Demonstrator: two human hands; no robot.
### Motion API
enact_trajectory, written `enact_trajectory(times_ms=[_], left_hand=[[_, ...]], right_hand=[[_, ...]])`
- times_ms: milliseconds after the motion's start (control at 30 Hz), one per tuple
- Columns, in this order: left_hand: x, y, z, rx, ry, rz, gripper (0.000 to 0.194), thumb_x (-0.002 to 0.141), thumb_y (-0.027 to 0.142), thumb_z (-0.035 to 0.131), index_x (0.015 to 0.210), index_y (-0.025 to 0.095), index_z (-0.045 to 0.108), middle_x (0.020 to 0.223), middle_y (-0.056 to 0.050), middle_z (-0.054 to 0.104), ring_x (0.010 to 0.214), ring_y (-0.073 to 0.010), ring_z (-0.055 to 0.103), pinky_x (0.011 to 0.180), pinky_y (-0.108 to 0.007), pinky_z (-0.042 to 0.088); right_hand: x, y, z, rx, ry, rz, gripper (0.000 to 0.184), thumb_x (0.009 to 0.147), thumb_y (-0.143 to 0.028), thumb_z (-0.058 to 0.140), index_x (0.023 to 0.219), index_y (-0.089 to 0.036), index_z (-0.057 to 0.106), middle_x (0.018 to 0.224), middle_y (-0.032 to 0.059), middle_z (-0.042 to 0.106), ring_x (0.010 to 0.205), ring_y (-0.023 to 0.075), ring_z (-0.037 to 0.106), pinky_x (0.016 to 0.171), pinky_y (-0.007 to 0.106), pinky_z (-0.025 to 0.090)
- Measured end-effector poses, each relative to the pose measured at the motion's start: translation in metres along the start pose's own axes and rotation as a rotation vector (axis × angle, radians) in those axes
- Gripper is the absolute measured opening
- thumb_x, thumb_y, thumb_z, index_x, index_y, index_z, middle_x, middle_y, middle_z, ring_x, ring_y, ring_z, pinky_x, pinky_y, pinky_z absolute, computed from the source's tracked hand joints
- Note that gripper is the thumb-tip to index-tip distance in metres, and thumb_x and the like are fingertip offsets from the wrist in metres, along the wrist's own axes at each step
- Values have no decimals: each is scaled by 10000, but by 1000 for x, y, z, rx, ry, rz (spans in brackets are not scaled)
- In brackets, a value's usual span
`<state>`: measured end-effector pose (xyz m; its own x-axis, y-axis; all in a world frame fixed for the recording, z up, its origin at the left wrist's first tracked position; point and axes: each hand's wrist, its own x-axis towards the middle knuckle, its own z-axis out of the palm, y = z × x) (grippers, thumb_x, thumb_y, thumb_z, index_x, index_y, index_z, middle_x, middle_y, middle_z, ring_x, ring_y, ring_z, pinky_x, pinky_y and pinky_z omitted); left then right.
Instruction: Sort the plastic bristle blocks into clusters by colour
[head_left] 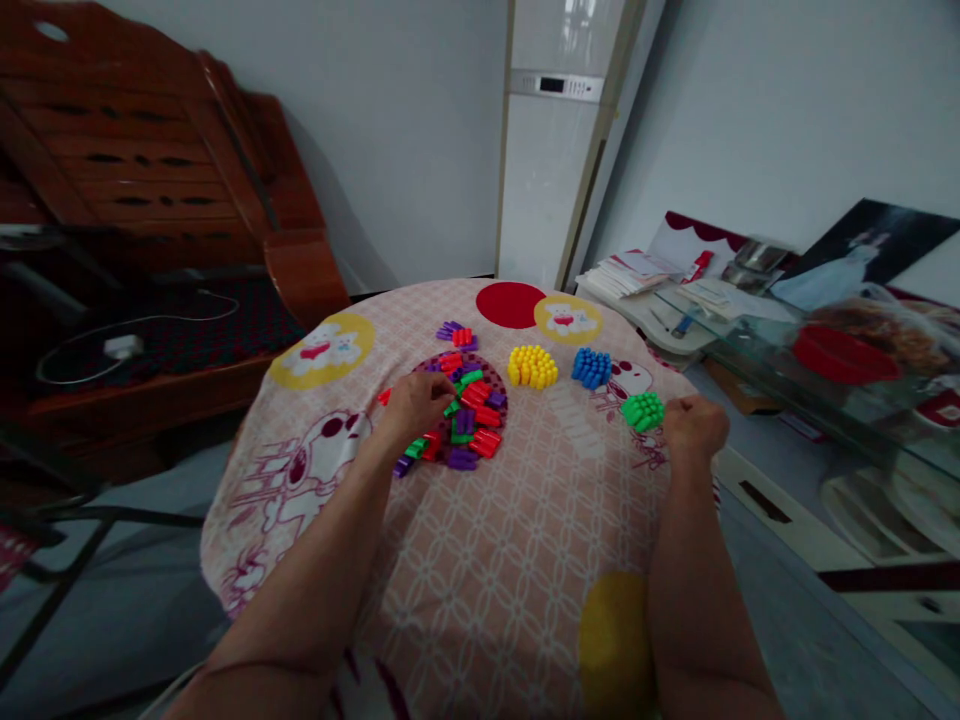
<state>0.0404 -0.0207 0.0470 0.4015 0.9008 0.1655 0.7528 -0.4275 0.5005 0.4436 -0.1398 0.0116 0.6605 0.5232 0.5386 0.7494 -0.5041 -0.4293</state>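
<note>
My left hand (420, 406) is over a loose pile of small plastic pieces (474, 395) in red, green and purple. Its fingers are pinched together, and anything between them is too small to make out. At the right, my right hand (696, 428) is closed beside a tight cluster of green pieces (643, 411), its fingertips close to or touching the cluster's edge. What it holds, if anything, is hidden. Between my hands stand a cluster of yellow pieces (532, 367) and a smaller cluster of blue pieces (592, 368).
A patterned cloth covers the round table (480, 550). A few purple and red pieces (459, 336) lie behind the mixed pile. To the right is a glass-topped cabinet (795, 400) with papers (630, 272) and a red bowl (844, 353). A wooden bench (150, 190) stands left.
</note>
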Motion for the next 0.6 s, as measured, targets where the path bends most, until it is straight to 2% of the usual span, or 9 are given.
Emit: enact_trajectory(times_ms=[100, 200, 267, 367, 467, 533, 600], left_hand=[[0, -4, -1, 38, -64, 7, 234, 754, 249, 559, 855, 181, 759, 786, -40, 744, 743, -199, 653, 687, -277, 446], [-1, -4, 3, 65, -231, 56, 201, 718, 257, 651, 883, 226, 762, 819, -28, 749, 797, -217, 663, 703, -279, 447], [-2, 1, 10, 82, -301, 90, 254, 689, 267, 708, 936, 232, 755, 900, -42, 751, 857, -242, 667, 719, -287, 449], [-5, 9, 17, 136, -283, 91, 317, 674, 261, 733, 986, 203, 727, 978, -81, 736, 902, -274, 661, 737, -308, 447], [-4, 10, 16, 144, -294, 108, 262, 690, 252, 703, 945, 194, 702, 907, -62, 726, 845, -251, 657, 694, -293, 437], [-3, 5, 11, 107, -281, 109, 218, 713, 248, 669, 921, 191, 694, 875, -45, 725, 814, -227, 655, 672, -279, 435], [-1, 1, 6, 60, -216, 76, 209, 730, 241, 644, 926, 186, 694, 869, -43, 730, 819, -216, 660, 687, -276, 447]], right_hand=[[-3, -18, -4, 55, 86, 54, 289, 752, -316, 512, 760, -124, 727, 671, 135, 674, 635, 245, 574, 637, 352, 420], [-12, -40, -3, 165, 29, -61, 277, 765, -354, 523, 729, -146, 702, 677, 116, 671, 652, 231, 574, 651, 336, 418], [-19, -54, 0, 214, -21, -115, 280, 779, -369, 518, 719, -159, 693, 664, 101, 669, 638, 217, 571, 649, 324, 416], [-29, -69, 4, 278, -77, -170, 285, 792, -386, 517, 723, -172, 692, 661, 86, 678, 624, 200, 570, 640, 307, 416], [-38, -82, 6, 387, -133, -221, 283, 791, -395, 532, 708, -174, 688, 649, 70, 676, 607, 185, 574, 625, 295, 420], [-46, -93, 7, 505, -219, -271, 279, 795, -399, 546, 703, -176, 686, 630, 49, 665, 588, 173, 575, 611, 285, 427], [-56, -104, 8, 639, -360, -312, 266, 798, -399, 562, 721, -181, 692, 616, 27, 651, 576, 164, 577, 588, 272, 437]])
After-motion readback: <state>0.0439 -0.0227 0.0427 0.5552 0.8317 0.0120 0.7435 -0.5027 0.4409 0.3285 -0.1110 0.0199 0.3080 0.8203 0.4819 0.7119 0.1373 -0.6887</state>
